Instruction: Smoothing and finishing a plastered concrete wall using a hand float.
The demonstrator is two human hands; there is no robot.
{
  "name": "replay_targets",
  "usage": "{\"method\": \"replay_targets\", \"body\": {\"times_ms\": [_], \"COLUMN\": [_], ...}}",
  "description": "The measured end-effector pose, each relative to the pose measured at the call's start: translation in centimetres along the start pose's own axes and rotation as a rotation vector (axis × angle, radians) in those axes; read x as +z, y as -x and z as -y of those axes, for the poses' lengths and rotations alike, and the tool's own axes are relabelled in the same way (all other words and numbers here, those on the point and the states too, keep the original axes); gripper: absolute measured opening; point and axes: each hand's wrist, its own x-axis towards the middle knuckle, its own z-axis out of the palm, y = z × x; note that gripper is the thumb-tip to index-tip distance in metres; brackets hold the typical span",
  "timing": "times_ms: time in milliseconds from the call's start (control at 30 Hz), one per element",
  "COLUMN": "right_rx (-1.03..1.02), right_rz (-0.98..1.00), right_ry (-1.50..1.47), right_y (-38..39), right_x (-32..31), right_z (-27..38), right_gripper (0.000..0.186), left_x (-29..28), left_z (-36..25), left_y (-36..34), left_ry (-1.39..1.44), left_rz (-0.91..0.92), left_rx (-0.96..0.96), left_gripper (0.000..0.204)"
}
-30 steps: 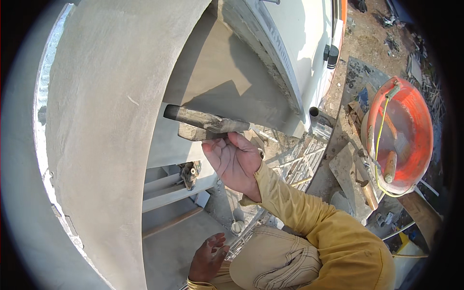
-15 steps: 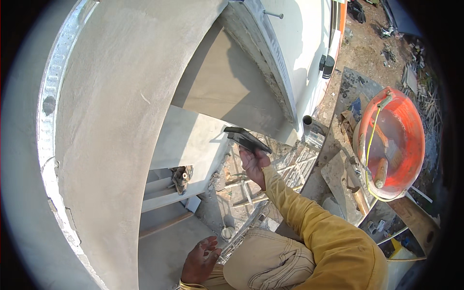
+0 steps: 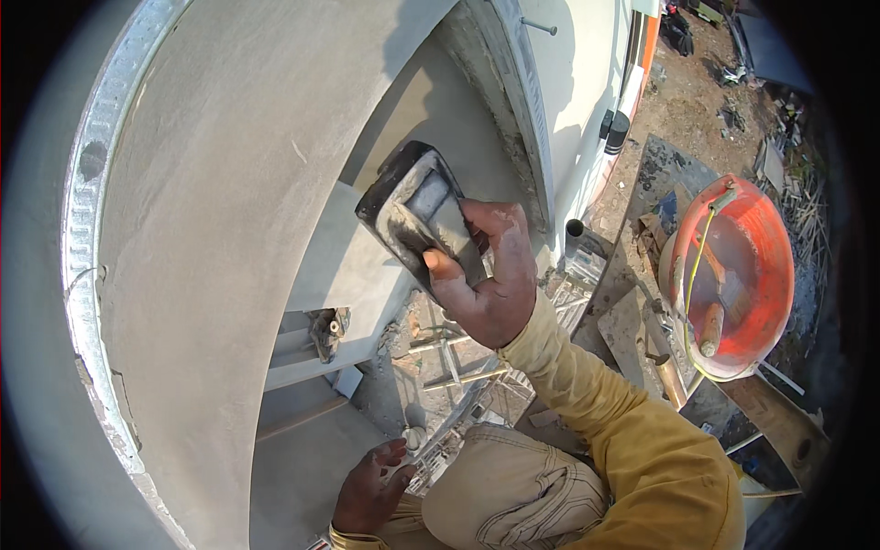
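my right hand (image 3: 500, 284) pinches the black float (image 3: 414, 209) between thumb and fingers, up near the curved grey wall (image 3: 211, 257); my left hand (image 3: 369, 492), beside my knee (image 3: 513, 481), has its fingers loosely spread. an orange bucket (image 3: 777, 247) stands farther right.

A black, block-like tool (image 3: 423, 203), rectangular with rounded corners and smeared with pale grey residue, is tilted in the air, its lower part gripped by the right hand (image 3: 502, 289).
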Motion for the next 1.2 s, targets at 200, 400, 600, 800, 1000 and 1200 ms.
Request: {"method": "replay_targets", "body": {"times_ms": [200, 400, 600, 800, 1000, 1200], "right_rx": [-0.192, 0.736, 1.259, 0.531, 0.118, 0.419], "right_rz": [-0.064, -0.226, -0.407, -0.077, -0.031, -0.055], "right_ry": [0.154, -0.1, -0.066, -0.247, -0.063, -0.009], "right_y": [-2.0, 6.1, 13.2, 5.6, -3.6, -2.6], "right_x": [3.4, 1.6, 0.3, 0.5, 2.9, 2.0], "right_z": [-0.4, -12.7, -18.2, -5.2, 3.2, 0.8], "right_gripper": [0.048, 0.04, 0.041, 0.044, 0.049, 0.045], "left_x": [0.0, -0.1, 0.2, -0.1, 0.0, 0.0], "left_z": [0.5, 0.2, -1.7, -0.6, -1.0, -2.1], "left_y": [0.1, -0.2, -0.7, -1.2, -1.3, -0.7], "left_ry": [0.003, -0.016, -0.024, -0.016, -0.002, 0.018], "left_rz": [-0.015, -0.03, -0.017, -0.005, 0.015, 0.005], "left_rx": [0.012, 0.0, -0.053, -0.089, -0.061, -0.109], "left_gripper": [0.048, 0.047, 0.047, 0.051, 0.052, 0.048]}}
